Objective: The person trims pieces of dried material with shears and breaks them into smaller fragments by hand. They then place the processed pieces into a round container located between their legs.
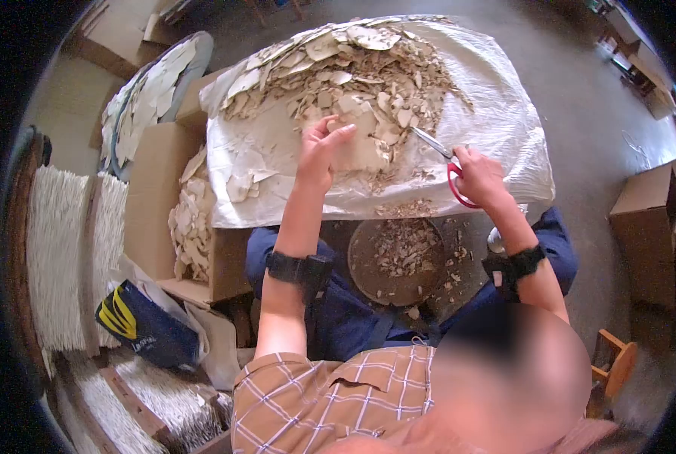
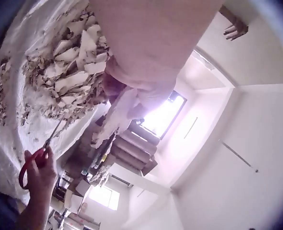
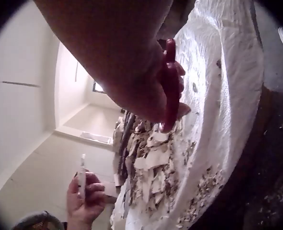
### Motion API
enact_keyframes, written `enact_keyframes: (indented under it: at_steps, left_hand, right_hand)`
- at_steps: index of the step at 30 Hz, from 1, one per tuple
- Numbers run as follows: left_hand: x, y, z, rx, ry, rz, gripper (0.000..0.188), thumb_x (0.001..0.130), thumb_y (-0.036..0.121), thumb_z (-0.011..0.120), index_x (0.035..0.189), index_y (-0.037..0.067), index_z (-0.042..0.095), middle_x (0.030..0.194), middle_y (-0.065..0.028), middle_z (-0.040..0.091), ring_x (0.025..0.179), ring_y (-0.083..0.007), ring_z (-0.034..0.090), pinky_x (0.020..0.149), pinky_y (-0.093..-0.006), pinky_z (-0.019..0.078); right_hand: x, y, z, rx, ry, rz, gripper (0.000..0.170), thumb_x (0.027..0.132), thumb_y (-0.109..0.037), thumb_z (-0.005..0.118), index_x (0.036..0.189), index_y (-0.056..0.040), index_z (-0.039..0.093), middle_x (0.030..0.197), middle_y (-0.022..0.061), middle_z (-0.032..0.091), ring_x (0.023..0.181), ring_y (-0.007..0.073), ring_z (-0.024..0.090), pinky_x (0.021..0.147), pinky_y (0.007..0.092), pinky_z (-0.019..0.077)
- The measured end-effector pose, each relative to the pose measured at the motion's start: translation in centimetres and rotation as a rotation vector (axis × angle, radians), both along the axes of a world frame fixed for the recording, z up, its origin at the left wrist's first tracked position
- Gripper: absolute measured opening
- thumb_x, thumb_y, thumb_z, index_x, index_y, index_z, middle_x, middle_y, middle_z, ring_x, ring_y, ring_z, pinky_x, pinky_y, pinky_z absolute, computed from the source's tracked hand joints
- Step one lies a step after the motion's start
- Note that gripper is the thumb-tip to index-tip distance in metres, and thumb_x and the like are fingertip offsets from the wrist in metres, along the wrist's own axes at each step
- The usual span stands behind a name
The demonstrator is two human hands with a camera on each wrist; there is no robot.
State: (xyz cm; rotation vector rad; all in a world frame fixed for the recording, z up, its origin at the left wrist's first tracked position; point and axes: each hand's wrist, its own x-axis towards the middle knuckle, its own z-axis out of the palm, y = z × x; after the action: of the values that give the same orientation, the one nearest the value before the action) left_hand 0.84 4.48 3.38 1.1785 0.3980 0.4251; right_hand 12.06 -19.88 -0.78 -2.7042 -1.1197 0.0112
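My left hand point(image 1: 319, 157) pinches a thin, flat cream-coloured piece point(image 1: 362, 150) between thumb and fingers, above the near side of the pile. Edge-on, that same piece point(image 3: 82, 184) shows upright in the right wrist view; its ragged edge faces the left wrist camera. In my right hand point(image 1: 480, 178) are scissors point(image 1: 432, 142) with red handles, gripped through the loops. Their blades point up and left, toward the pile, a little to the right of the held piece. Behind both hands lies a heap of broken pale pieces point(image 1: 338, 76) on a white sack-cloth cover point(image 1: 497, 98).
Below the table edge, a round basin point(image 1: 361, 276) holds small scraps, with more scattered on the floor. At left stand a cardboard box point(image 1: 153, 170) of pale pieces, stacked white sheets point(image 1: 58, 257) and a dark blue bag point(image 1: 149, 325). Cardboard boxes point(image 1: 644, 231) stand at right.
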Motion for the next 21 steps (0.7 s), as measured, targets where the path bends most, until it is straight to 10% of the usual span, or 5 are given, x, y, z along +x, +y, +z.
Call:
enact_keyframes:
  at_steps: [9, 13, 15, 21]
  left_hand:
    - [0.7, -1.6, -1.3, -0.149, -0.005, -0.173, 0.028, 0.069, 0.002, 0.065, 0.095, 0.004, 0.053, 0.078, -0.0028, 0.060, 0.063, -0.0078, 0.056, 0.056, -0.0193, 0.0454]
    - [0.8, -2.9, -1.0, -0.099, -0.007, -0.188, 0.031, 0.069, 0.003, 0.066, 0.097, 0.003, 0.053, 0.080, -0.0051, 0.061, 0.065, -0.0093, 0.058, 0.058, -0.0205, 0.0472]
    - [0.9, -3.1, -1.5, -0.072, -0.006, -0.207, 0.032, 0.069, 0.001, 0.064, 0.098, 0.003, 0.052, 0.084, -0.0059, 0.060, 0.068, -0.0111, 0.059, 0.061, -0.0227, 0.0485]
    - [1.1, -4.0, -2.0, 0.003, -0.016, -0.250, 0.031, 0.070, 0.002, 0.063, 0.099, 0.002, 0.052, 0.087, -0.0069, 0.060, 0.073, -0.0129, 0.059, 0.066, -0.0247, 0.0492]
  right_hand:
    - [1.8, 1.5, -2.0, -0.195, -0.132, -0.108, 0.018, 0.074, -0.012, 0.051, 0.092, -0.0085, 0.053, 0.082, 0.0137, 0.056, 0.084, 0.0272, 0.056, 0.070, 0.0394, 0.0440]
    - [0.3, 3.0, -0.2, 0.210, 0.000, 0.096, 0.021, 0.081, -0.020, 0.052, 0.095, -0.0060, 0.057, 0.086, 0.0118, 0.058, 0.084, 0.0231, 0.056, 0.070, 0.0340, 0.0437]
    - [-0.9, 4.2, 0.8, 0.915, 1.006, 0.138, 0.024, 0.080, -0.022, 0.055, 0.090, 0.0000, 0.059, 0.079, 0.0037, 0.060, 0.072, 0.0116, 0.055, 0.065, 0.0251, 0.0439]
    - [-1.4, 4.1, 1.8, 0.927, 1.259, 0.082, 0.019, 0.076, -0.017, 0.060, 0.083, 0.0008, 0.062, 0.072, 0.0000, 0.059, 0.064, 0.0075, 0.054, 0.061, 0.0215, 0.0437]
